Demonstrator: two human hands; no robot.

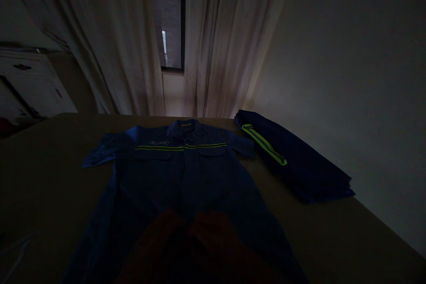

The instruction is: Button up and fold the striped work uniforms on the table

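Two hands (left (163, 235), right (213, 230), too dark to tell grip) rest on lower blue coverall (183, 177), spread flat on table (49, 186) w/ folded stack (299, 164) at right; better smooth fabric before any fold.

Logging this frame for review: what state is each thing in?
Coverall: spread flat on the table, front up, closed.
Folded garment: folded, lying right of the coverall.
Curtains: parted, window strip showing.
Hands: dark shapes low on the coverall; grip unclear.
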